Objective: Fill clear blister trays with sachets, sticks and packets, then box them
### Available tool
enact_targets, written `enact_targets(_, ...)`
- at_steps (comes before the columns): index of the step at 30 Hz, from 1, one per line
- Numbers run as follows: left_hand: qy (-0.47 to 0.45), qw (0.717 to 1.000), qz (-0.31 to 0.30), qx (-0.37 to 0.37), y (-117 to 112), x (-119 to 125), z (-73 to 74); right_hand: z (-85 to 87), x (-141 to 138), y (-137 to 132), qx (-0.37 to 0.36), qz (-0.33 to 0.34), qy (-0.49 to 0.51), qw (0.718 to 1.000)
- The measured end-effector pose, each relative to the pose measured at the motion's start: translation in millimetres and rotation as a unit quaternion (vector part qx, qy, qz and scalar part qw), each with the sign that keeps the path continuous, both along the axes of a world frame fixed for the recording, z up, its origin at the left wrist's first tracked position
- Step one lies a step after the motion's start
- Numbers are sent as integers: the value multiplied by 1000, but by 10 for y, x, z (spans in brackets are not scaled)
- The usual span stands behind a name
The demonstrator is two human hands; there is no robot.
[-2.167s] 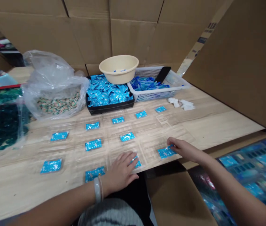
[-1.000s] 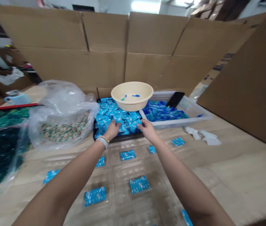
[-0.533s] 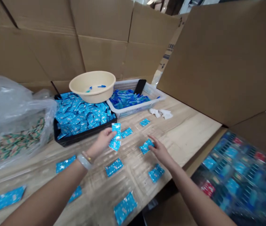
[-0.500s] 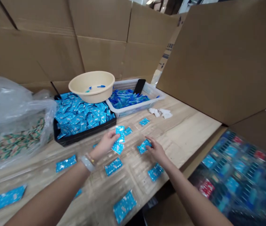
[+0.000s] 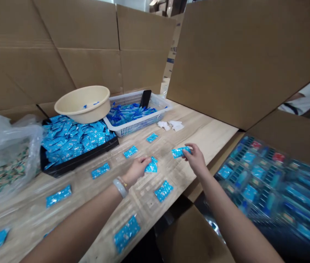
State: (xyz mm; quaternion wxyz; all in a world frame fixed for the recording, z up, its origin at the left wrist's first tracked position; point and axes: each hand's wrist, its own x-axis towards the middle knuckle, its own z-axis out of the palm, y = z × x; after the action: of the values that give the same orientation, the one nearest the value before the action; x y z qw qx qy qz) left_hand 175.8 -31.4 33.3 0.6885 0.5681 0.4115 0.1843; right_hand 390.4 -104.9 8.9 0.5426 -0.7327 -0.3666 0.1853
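My left hand point(image 5: 136, 171) is closed on a small blue sachet point(image 5: 152, 166), low over the clear plastic trays on the wooden table point(image 5: 212, 133). My right hand point(image 5: 196, 157) pinches another blue sachet point(image 5: 180, 151) near the table's right edge. Several more blue sachets lie spaced out in the clear trays, such as one near me point(image 5: 163, 190) and one farther back point(image 5: 130, 151). A black tray point(image 5: 78, 157) heaped with blue sachets stands behind the left hand.
A cream bowl point(image 5: 83, 103) rests on the black tray. A white basket point(image 5: 135, 126) of blue items holds a black phone point(image 5: 145, 98). A plastic bag point(image 5: 4, 153) lies left, white scraps point(image 5: 171, 125) behind. Cardboard walls surround; a box of packs point(image 5: 267, 175) is right.
Both hands went from the near trays to the black tray, came back with sachets, and have shifted right. The camera view has swung to the right.
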Motion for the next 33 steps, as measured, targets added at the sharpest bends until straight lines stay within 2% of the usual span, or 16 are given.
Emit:
enact_targets(2, -42, 991, 41, -122, 3, 30, -30, -72, 216, 218, -40, -7, -73, 996)
enact_targets(4, -88, 974, 81, -195, -7, 30, -67, -110, 273, 443, -114, 27, -165, 979)
enact_targets(6, -110, 964, 123, -207, -21, 32, -95, -88, 218, 590, -176, 47, -252, 950)
enact_targets(8, -112, 966, 153, -177, -29, 78, -93, -3, 125, 616, -178, 39, -284, 941)
enact_targets(9, -109, 969, 162, -151, -32, 129, -75, 58, 82, 587, -159, 49, -262, 951)
enact_targets(11, -100, 977, 172, -83, -46, 294, -3, 204, 19, 474, -117, 142, -139, 973)
enact_targets(13, -110, 978, 175, -27, -75, 518, 107, 359, -6, 336, -81, 255, 22, 963)
enact_targets(14, -128, 977, 172, -24, -95, 635, 168, 430, -4, 268, -63, 282, 90, 953)
enact_targets(17, -210, 962, 131, -112, -166, 907, 309, 571, 70, 74, -5, 257, 207, 944)
enact_targets(20, -232, 957, 78, -157, -238, 946, 288, 538, 264, -130, 4, 227, 203, 953)
enact_targets(22, -160, 984, 49, -67, -299, 818, 169, 413, 454, -249, -30, 218, 121, 968)
enact_targets(24, -53, 991, -13, 119, -394, 590, 4, 241, 646, -323, -88, 230, 15, 969)
enact_targets(26, 37, 936, -129, 326, -522, 314, -156, 66, 787, -340, -155, 250, -84, 952)
enact_targets(28, 94, 851, -253, 450, -653, 55, -274, -79, 851, -322, -207, 250, -186, 927)
enact_targets(30, 131, 788, -335, 499, -748, -131, -339, -195, 845, -311, -228, 213, -294, 903)
enact_targets(33, 158, 757, -370, 515, -772, -235, -350, -369, 744, -366, -221, 115, -403, 881)
